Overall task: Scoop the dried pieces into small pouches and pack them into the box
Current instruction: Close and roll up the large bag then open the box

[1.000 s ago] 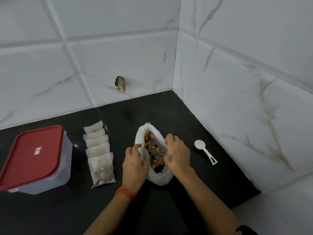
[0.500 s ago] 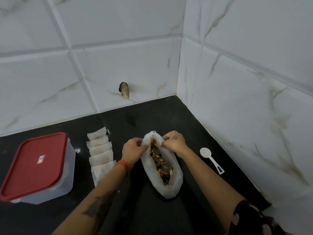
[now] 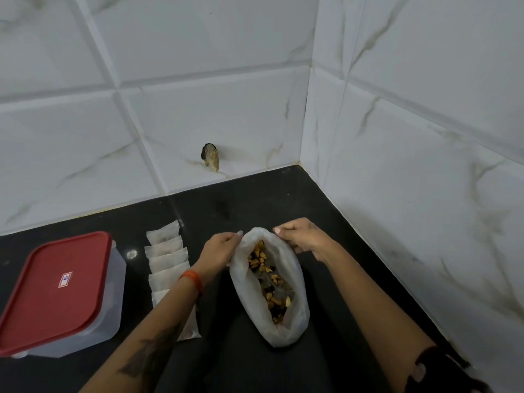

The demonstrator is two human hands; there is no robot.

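From the head cam, both hands pinch the far rim of the floppy translucent bag (image 3: 269, 293), left hand (image 3: 219, 252) and right hand (image 3: 302, 236) on either side, its long axis running back toward the person, dried pieces (image 3: 268, 282) lumpy inside, and the papery-looking pouches (image 3: 166, 259) left of the bag.

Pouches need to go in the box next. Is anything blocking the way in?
Yes: the red lid sits closed on the box. The left forearm also lies over the nearest pouches, while both hands hold the bag rim.
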